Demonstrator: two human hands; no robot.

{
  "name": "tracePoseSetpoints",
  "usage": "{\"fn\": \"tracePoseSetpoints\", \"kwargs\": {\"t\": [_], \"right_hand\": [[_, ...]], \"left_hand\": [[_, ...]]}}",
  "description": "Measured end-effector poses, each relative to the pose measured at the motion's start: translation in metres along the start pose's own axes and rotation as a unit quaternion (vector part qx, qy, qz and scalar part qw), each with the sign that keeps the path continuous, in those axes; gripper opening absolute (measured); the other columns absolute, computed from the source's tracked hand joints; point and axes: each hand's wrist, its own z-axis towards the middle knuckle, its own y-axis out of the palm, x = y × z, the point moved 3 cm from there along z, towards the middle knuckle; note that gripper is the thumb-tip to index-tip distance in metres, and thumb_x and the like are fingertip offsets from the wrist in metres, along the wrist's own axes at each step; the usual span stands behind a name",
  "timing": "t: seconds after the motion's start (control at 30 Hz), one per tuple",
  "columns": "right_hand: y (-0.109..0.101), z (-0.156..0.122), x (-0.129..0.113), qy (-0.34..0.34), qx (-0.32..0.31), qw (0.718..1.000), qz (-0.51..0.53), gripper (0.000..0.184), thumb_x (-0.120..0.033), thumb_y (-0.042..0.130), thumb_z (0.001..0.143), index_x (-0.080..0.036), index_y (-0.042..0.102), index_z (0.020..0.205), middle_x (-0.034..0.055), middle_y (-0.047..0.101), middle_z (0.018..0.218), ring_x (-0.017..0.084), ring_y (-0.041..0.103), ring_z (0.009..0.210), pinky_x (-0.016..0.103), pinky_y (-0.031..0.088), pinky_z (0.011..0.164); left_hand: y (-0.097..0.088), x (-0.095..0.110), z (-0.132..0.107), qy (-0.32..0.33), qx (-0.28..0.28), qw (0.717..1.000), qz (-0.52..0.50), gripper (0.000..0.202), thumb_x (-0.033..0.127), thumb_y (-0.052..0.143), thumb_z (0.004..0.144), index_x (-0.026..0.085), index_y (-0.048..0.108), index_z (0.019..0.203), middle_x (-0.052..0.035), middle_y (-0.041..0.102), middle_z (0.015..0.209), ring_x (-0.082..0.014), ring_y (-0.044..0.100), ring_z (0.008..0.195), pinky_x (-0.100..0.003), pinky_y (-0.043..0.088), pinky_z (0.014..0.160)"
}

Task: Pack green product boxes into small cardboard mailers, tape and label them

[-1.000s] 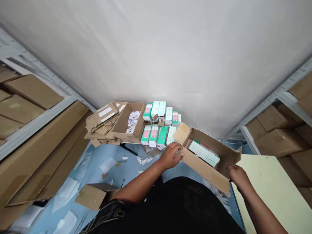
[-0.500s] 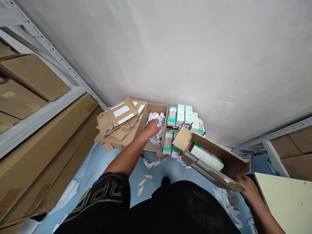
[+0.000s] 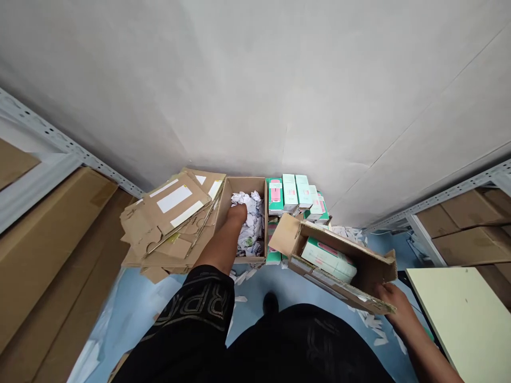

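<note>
My left hand (image 3: 235, 217) reaches down into an open cardboard box (image 3: 259, 183) on the floor, among crumpled white paper scraps (image 3: 251, 226); its fingers are buried in the scraps and hidden. My right hand (image 3: 393, 303) grips the near edge of a long open cardboard box (image 3: 375, 266), held tilted above the floor. Inside that box lie pale green product cartons (image 3: 329, 259). Beside the scrap box, against the wall, stand several green and pink small cartons (image 3: 293, 191).
A pile of flattened cardboard boxes (image 3: 171, 223) lies left of the scrap box. Metal shelving with large brown cartons (image 3: 43, 250) runs along the left, more shelving (image 3: 459, 223) on the right. A pale yellow tabletop (image 3: 463, 314) is at right. Paper bits litter the blue floor (image 3: 136, 298).
My left hand left the held box's flap, went to the scrap box and pushed deeper into the paper. The held box dropped a little and stayed in my right hand.
</note>
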Motion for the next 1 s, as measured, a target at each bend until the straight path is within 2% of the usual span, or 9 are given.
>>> {"fn": "tracePoseSetpoints", "kwargs": {"t": [0.13, 0.23, 0.37, 0.43, 0.5, 0.57, 0.67, 0.83, 1.0], "right_hand": [[0.000, 0.006, -0.002, -0.019, -0.011, 1.000, -0.012, 0.040, -0.049, 0.036, 0.086, -0.026, 0.052, 0.058, 0.0114, 0.067, 0.066, 0.026, 0.061, 0.066, 0.034, 0.041, 0.060], [-0.001, 0.014, -0.002, -0.031, -0.023, 0.999, -0.019, 0.040, -0.049, 0.035, 0.086, -0.026, 0.052, 0.058, 0.0104, 0.067, 0.067, 0.025, 0.061, 0.065, 0.033, 0.040, 0.060], [-0.002, 0.023, -0.007, -0.044, -0.027, 0.999, -0.014, 0.039, -0.048, 0.037, 0.085, -0.025, 0.054, 0.058, 0.0110, 0.069, 0.068, 0.025, 0.061, 0.066, 0.033, 0.040, 0.060], [-0.004, 0.025, -0.013, -0.042, -0.024, 0.999, -0.009, 0.037, -0.045, 0.040, 0.084, -0.024, 0.054, 0.058, 0.0106, 0.070, 0.067, 0.025, 0.061, 0.066, 0.032, 0.040, 0.060], [-0.007, 0.025, -0.022, -0.037, -0.019, 0.999, -0.005, 0.034, -0.043, 0.041, 0.083, -0.024, 0.056, 0.059, 0.0107, 0.071, 0.068, 0.024, 0.062, 0.068, 0.031, 0.039, 0.060], [-0.010, 0.024, -0.031, -0.027, -0.015, 0.999, -0.010, 0.034, -0.041, 0.040, 0.084, -0.023, 0.057, 0.061, 0.0114, 0.072, 0.071, 0.025, 0.063, 0.070, 0.031, 0.039, 0.061], [-0.011, 0.020, -0.041, -0.013, -0.011, 0.999, -0.032, 0.034, -0.037, 0.040, 0.088, -0.021, 0.061, 0.067, 0.0116, 0.073, 0.077, 0.024, 0.064, 0.074, 0.029, 0.037, 0.061], [-0.005, 0.005, -0.041, 0.006, -0.004, 0.998, -0.064, 0.035, -0.033, 0.041, 0.095, -0.018, 0.065, 0.073, 0.0133, 0.073, 0.082, 0.023, 0.064, 0.078, 0.029, 0.034, 0.063], [-0.004, -0.016, -0.015, 0.071, -0.007, 0.997, -0.040, 0.033, -0.030, 0.044, 0.097, -0.018, 0.065, 0.076, 0.0133, 0.074, 0.088, 0.023, 0.065, 0.084, 0.028, 0.035, 0.067]], "left_hand": [[-0.014, -0.005, -0.009, 0.011, 0.035, 0.999, -0.004, 0.039, 0.025, 0.057, 0.091, 0.011, 0.064, 0.127, -0.0245, 0.068, 0.127, -0.0332, 0.067, 0.115, -0.041, 0.052, 0.097], [-0.033, -0.015, -0.033, 0.019, 0.111, 0.993, -0.026, 0.038, 0.030, 0.052, 0.096, 0.016, 0.062, 0.130, -0.0184, 0.066, 0.133, -0.0305, 0.064, 0.121, -0.039, 0.050, 0.101], [-0.059, -0.025, -0.095, 0.022, 0.256, 0.952, -0.169, 0.032, 0.030, 0.055, 0.093, 0.022, 0.067, 0.121, -0.0069, 0.073, 0.111, -0.0231, 0.068, 0.104, -0.031, 0.051, 0.092], [-0.068, -0.018, -0.133, 0.033, 0.292, 0.919, -0.262, 0.030, 0.035, 0.058, 0.092, 0.022, 0.068, 0.117, -0.0028, 0.073, 0.095, -0.0199, 0.067, 0.087, -0.029, 0.053, 0.084], [-0.078, 0.001, -0.169, 0.095, 0.311, 0.883, -0.339, 0.030, 0.035, 0.060, 0.089, 0.020, 0.068, 0.113, -0.0020, 0.073, 0.094, -0.0192, 0.067, 0.085, -0.029, 0.053, 0.082], [-0.086, 0.035, -0.196, 0.226, 0.244, 0.857, -0.394, 0.026, 0.034, 0.061, 0.087, 0.019, 0.070, 0.107, -0.0022, 0.073, 0.098, -0.0194, 0.067, 0.088, -0.029, 0.054, 0.081], [-0.089, 0.096, -0.214, 0.388, 0.049, 0.829, -0.399, 0.025, 0.030, 0.063, 0.086, 0.019, 0.073, 0.106, -0.0027, 0.075, 0.101, -0.0196, 0.069, 0.089, -0.028, 0.054, 0.080], [-0.076, 0.170, -0.197, 0.467, -0.118, 0.815, -0.323, 0.037, 0.024, 0.060, 0.088, 0.025, 0.073, 0.122, -0.0012, 0.078, 0.107, -0.0200, 0.073, 0.084, -0.026, 0.055, 0.072], [-0.055, 0.207, -0.193, 0.553, -0.187, 0.793, -0.172, 0.059, 0.012, 0.060, 0.079, 0.034, 0.070, 0.133, 0.0007, 0.076, 0.125, -0.0235, 0.076, 0.098, -0.027, 0.056, 0.080]]}}
